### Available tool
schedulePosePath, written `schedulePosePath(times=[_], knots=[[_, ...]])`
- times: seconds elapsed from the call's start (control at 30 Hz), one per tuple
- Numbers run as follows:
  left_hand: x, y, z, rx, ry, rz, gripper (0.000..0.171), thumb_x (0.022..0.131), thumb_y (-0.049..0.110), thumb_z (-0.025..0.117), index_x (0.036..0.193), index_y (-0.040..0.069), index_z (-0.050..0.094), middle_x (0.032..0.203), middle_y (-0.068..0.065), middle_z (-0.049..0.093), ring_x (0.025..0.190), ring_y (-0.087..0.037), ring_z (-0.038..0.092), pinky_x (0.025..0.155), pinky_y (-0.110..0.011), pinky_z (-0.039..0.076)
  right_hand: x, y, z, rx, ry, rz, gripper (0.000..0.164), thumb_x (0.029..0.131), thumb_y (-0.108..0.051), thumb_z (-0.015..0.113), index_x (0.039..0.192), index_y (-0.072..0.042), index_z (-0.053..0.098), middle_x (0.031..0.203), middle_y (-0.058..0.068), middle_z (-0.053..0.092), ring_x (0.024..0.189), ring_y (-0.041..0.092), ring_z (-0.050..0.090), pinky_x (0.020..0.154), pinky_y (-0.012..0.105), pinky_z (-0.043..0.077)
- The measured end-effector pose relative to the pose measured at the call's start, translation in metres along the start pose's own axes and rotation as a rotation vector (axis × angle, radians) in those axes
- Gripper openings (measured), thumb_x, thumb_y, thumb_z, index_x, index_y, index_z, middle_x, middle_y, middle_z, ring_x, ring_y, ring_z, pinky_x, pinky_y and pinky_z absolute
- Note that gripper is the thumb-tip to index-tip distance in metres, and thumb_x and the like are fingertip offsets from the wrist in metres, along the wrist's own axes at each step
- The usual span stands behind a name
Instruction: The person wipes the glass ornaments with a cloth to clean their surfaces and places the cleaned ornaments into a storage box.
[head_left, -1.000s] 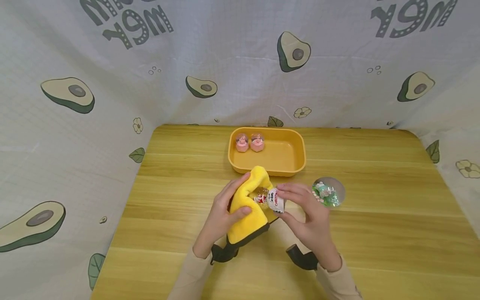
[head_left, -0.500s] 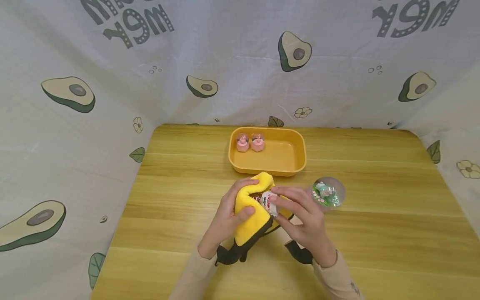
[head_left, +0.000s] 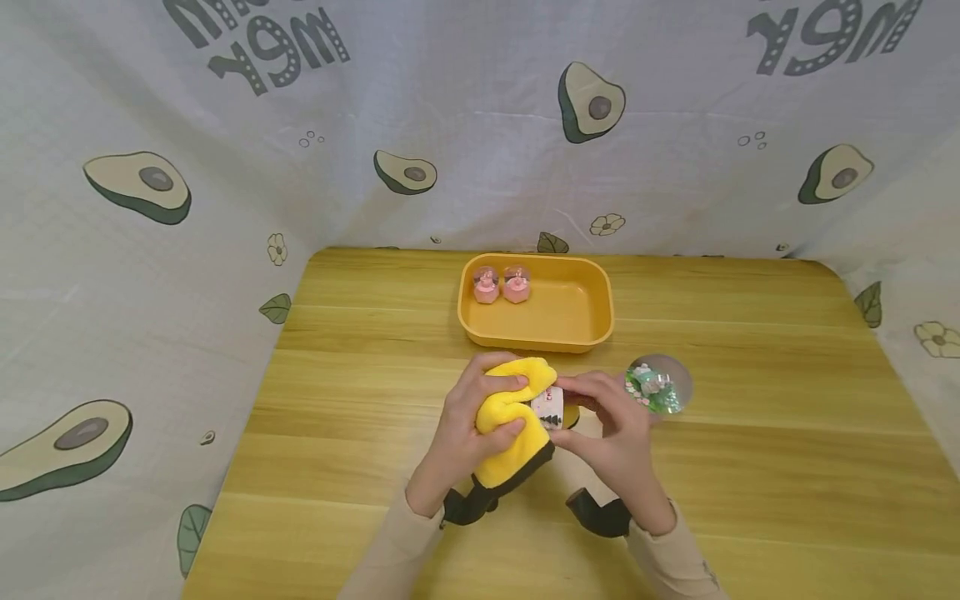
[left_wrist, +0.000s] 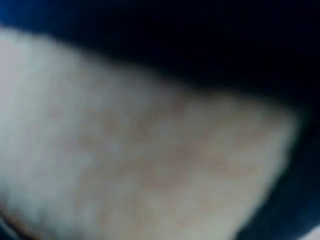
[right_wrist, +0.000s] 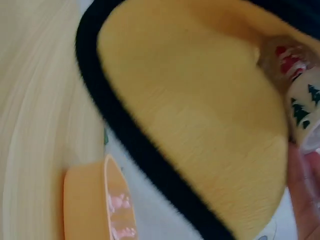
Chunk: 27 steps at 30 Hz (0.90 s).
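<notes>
A small snow globe with a white, tree-printed base (head_left: 549,408) is tucked into a folded yellow cloth (head_left: 498,462) with a dark border. My left hand (head_left: 465,417) grips the cloth round the globe's dome, thumb in front. From the other side, my right hand (head_left: 615,425) pinches the base between thumb and fingers. In the right wrist view, the cloth (right_wrist: 190,100) hangs wide beside the globe (right_wrist: 300,110), and a red-and-white figure shows inside the clear dome. The left wrist view is only a dark and pale blur.
Behind the hands stands an orange tray (head_left: 577,312) with two small pink clear-topped ornaments (head_left: 486,287) at its left end. Right of my right hand is a clear globe (head_left: 656,385) with green and flowers inside. A printed curtain (head_left: 480,100) borders the wooden table (head_left: 750,467).
The left hand has moved slightly right and folded the cloth further over the globe's dome, which is now covered in the head view. The base has turned, now showing its tree print.
</notes>
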<state>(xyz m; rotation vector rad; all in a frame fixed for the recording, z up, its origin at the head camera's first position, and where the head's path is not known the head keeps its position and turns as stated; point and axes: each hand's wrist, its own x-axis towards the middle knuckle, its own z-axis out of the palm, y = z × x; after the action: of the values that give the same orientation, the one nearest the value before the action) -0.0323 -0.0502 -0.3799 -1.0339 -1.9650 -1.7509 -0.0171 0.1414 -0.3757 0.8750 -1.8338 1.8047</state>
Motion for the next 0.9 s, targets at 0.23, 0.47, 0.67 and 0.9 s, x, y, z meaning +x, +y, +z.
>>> schedulePosePath(times=[0.23,0.47,0.67,0.9], knots=[[0.001,0.0,-0.006,0.07,-0.104,0.088,0.03,0.086,0.011,0.063,0.114,0.008,0.053,0.122,-0.017,0.047,0.108,-0.033,0.053,0.085,-0.036,0.05,0.001,-0.012,-0.002,0.094,-0.002,0.368,0.035,0.076,0.006,0.076,0.108,0.009,0.063,0.102,0.007,0.065,0.09,0.016,0.063,0.075,0.027,0.054],[0.002,0.002,-0.008,0.134,-0.151,0.147,0.028,0.09,0.015,0.063,0.115,0.008,0.052,0.124,-0.017,0.047,0.111,-0.031,0.053,0.091,-0.034,0.048,0.005,-0.019,-0.001,0.116,0.012,0.61,0.02,0.081,0.011,0.066,0.1,0.005,0.065,0.088,0.01,0.062,0.075,0.016,0.062,0.066,0.029,0.055],[0.002,0.001,-0.007,0.182,-0.129,0.19,0.031,0.085,0.009,0.067,0.113,0.008,0.053,0.121,-0.017,0.049,0.109,-0.032,0.055,0.091,-0.035,0.047,0.006,-0.017,-0.004,0.139,-0.087,0.708,0.018,0.092,0.001,0.057,0.104,0.013,0.056,0.085,0.009,0.063,0.073,0.017,0.066,0.063,0.036,0.056],[-0.002,-0.002,-0.005,0.189,-0.073,0.117,0.034,0.08,0.004,0.069,0.111,0.008,0.056,0.12,-0.016,0.05,0.105,-0.031,0.056,0.087,-0.036,0.049,0.005,-0.016,-0.008,0.18,-0.179,0.689,0.022,0.092,0.003,0.057,0.112,0.008,0.051,0.105,0.013,0.058,0.085,0.019,0.066,0.073,0.034,0.055]])
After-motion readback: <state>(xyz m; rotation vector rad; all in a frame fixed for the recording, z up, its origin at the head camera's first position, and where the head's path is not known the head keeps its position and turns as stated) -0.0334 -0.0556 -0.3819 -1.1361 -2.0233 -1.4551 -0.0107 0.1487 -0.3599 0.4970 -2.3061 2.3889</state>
